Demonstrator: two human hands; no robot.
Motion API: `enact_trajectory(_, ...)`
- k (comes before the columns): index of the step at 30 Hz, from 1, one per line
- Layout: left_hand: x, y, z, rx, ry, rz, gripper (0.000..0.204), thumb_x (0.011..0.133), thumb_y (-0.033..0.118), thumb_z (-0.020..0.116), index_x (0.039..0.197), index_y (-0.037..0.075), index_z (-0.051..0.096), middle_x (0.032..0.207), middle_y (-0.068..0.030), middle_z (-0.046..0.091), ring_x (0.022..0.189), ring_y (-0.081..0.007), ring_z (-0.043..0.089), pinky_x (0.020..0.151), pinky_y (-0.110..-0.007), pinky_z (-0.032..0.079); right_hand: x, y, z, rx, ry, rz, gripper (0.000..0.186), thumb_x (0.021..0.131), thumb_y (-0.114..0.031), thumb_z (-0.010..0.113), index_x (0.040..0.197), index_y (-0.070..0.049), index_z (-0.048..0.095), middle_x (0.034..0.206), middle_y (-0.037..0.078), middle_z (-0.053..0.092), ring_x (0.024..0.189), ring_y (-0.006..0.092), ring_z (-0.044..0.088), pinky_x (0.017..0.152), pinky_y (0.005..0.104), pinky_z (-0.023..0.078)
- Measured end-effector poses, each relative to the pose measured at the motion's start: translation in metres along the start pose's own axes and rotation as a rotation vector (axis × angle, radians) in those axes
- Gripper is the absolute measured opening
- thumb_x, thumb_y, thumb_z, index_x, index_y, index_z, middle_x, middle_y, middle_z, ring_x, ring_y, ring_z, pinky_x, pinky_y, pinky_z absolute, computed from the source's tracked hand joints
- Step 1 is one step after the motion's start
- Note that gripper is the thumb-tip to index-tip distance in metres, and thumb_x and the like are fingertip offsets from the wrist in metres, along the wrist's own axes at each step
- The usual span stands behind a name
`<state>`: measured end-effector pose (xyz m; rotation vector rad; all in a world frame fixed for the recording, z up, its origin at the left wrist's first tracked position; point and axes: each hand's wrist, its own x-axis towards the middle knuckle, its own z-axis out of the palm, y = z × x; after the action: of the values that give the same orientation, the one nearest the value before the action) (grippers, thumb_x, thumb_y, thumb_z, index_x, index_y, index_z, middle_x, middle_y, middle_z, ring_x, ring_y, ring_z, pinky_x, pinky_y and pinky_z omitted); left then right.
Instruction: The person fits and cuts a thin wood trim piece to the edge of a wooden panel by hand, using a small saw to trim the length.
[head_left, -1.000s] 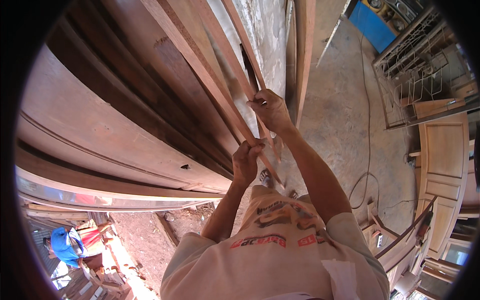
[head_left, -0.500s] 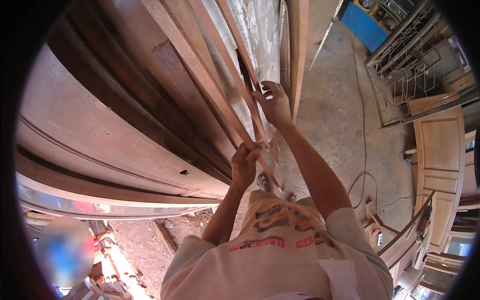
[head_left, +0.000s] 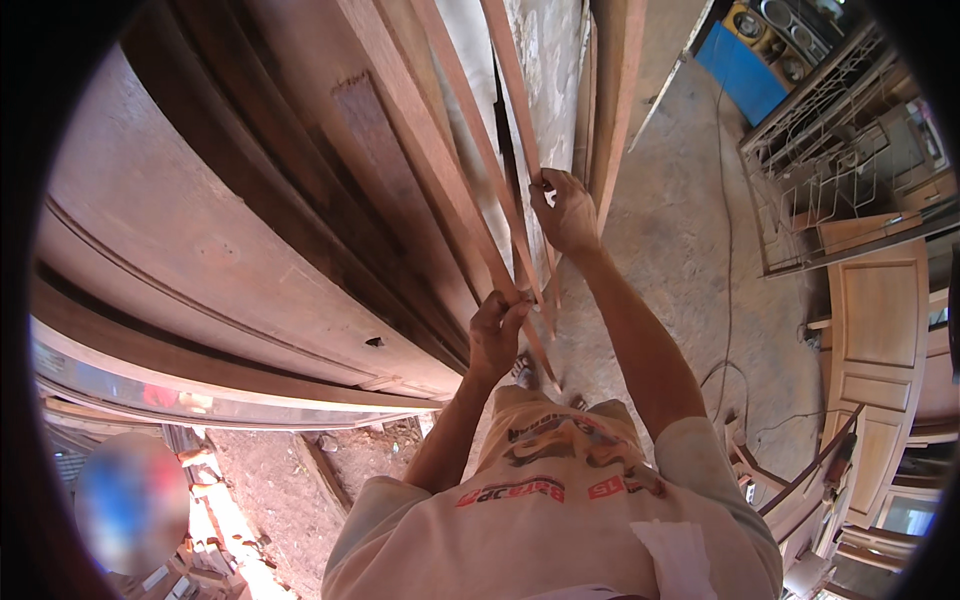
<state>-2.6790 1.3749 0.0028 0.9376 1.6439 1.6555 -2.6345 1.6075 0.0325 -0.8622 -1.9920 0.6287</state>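
Several long, narrow reddish-brown wooden strips lean upright in front of me. My left hand is closed on the lower part of the nearest wooden strip, whose foot reaches down by my shoes. Farther up and to the right, my right hand pinches the edge of another wooden strip between thumb and fingers. Between these two leans a middle wooden strip, which neither hand holds. The right fingertips are partly hidden behind the strip and hand.
Large brown wooden panels lean along the left. A thicker wooden post stands right of the strips. On the right are a wire rack, a blue speaker box, a panelled door and a floor cable. A blurred figure appears lower left.
My right hand has gone from loosely spread fingers beside the strips to a pinch on one. The left hand keeps its hold. The view has shifted slightly, moving the strips rightward in the picture.
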Motion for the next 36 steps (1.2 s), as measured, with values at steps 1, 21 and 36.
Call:
enact_trajectory(1, 0.0, 0.001, 0.001, -0.005, 0.001, 0.003, 0.015, 0.103, 0.013, 0.07, 0.108, -0.001, 0.071, 0.092, -0.0044, 0.071, 0.088, -0.0097, 0.062, 0.081, -0.028, 0.052, -0.001, 0.001, -0.001, 0.003, 0.009, -0.015, 0.019, 0.095, -0.017, 0.071, 0.107, -0.002, 0.072, 0.105, 0.019, 0.075, 0.099, 0.0399, 0.072, 0.087, 0.0471, 0.058)
enact_trajectory(21, 0.002, 0.001, 0.002, -0.033, -0.007, 0.01, 0.016, 0.103, 0.015, 0.07, 0.107, -0.001, 0.07, 0.092, -0.0048, 0.071, 0.088, -0.0102, 0.062, 0.081, -0.029, 0.051, -0.018, -0.05, 0.002, 0.168, -0.109, -0.011, 0.025, 0.098, -0.018, 0.076, 0.114, -0.001, 0.067, 0.097, 0.018, 0.071, 0.084, 0.0321, 0.073, 0.074, 0.0413, 0.057)
enact_trajectory(36, 0.005, -0.002, 0.004, -0.034, 0.011, 0.009, 0.015, 0.103, 0.014, 0.07, 0.107, 0.0, 0.071, 0.088, -0.0031, 0.068, 0.084, -0.0094, 0.06, 0.077, -0.028, 0.05, -0.03, -0.051, -0.016, 0.235, -0.198, 0.089, 0.021, 0.104, -0.008, 0.062, 0.122, 0.004, 0.065, 0.098, 0.021, 0.072, 0.087, 0.0276, 0.073, 0.077, 0.0379, 0.057)
